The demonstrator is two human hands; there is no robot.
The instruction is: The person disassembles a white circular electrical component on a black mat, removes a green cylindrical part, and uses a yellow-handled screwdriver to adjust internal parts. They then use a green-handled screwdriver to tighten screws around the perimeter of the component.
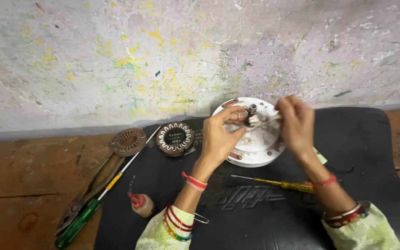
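Note:
A white round motor housing [260,146] lies on a black mat [357,153], with a metal shaft [252,109] standing up from its middle. My left hand [219,136] reaches over the housing's left side and pinches a small pale piece [254,120] by the shaft. My right hand [296,122] comes in from the right and grips thin white wires [272,116] at the same spot. Both hands meet just above the housing.
A wound stator ring [175,138] sits at the mat's left edge, and a bare rusty ring [128,141] lies on the floor beside it. A green-handled screwdriver [77,227] and pliers [72,210] lie at left. A small bottle [140,204] and a yellow-handled screwdriver [278,184] rest on the mat.

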